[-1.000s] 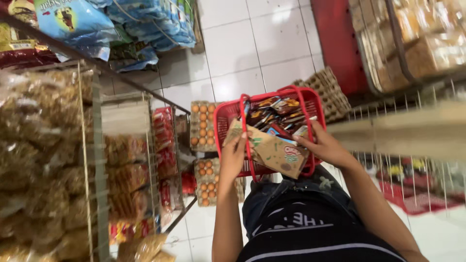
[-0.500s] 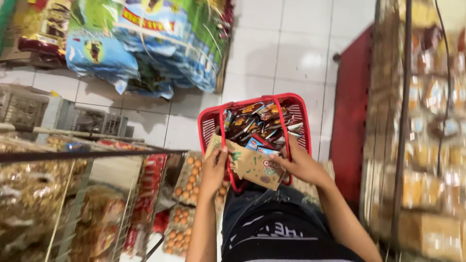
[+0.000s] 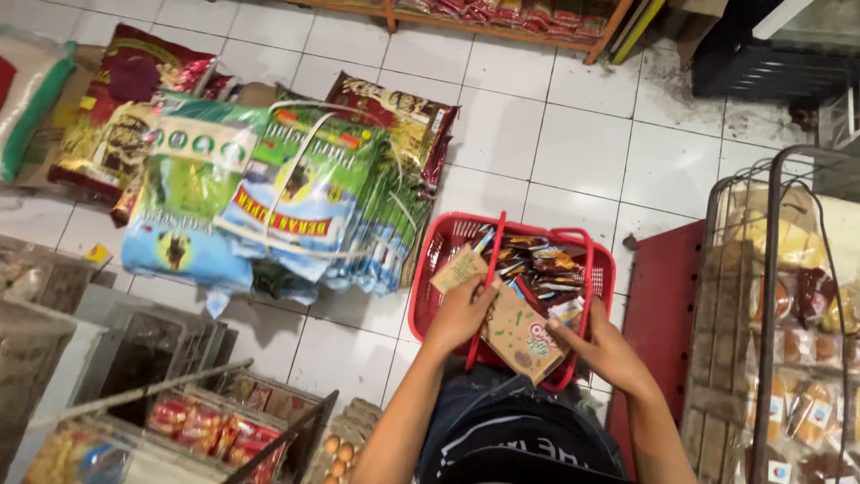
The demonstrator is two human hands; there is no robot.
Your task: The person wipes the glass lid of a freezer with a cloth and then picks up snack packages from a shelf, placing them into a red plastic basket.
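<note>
Both hands' grip, left hand (image 3: 461,314) and right hand (image 3: 605,345), holds a brown packet (image 3: 522,333) over a red basket (image 3: 430,287) on white floor tiles (image 3: 573,143).

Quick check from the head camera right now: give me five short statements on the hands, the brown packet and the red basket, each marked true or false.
1. Both hands hold a brown packet over the red basket. True: the left hand and the right hand grip it.
2. The basket is empty. False: it holds many small dark wrapped packets.
3. The basket stands on a white tiled floor. True.
4. The large printed sacks lie inside the basket. False: they lie on the floor beside it.
5. Eggs show at the bottom edge. True.
</note>
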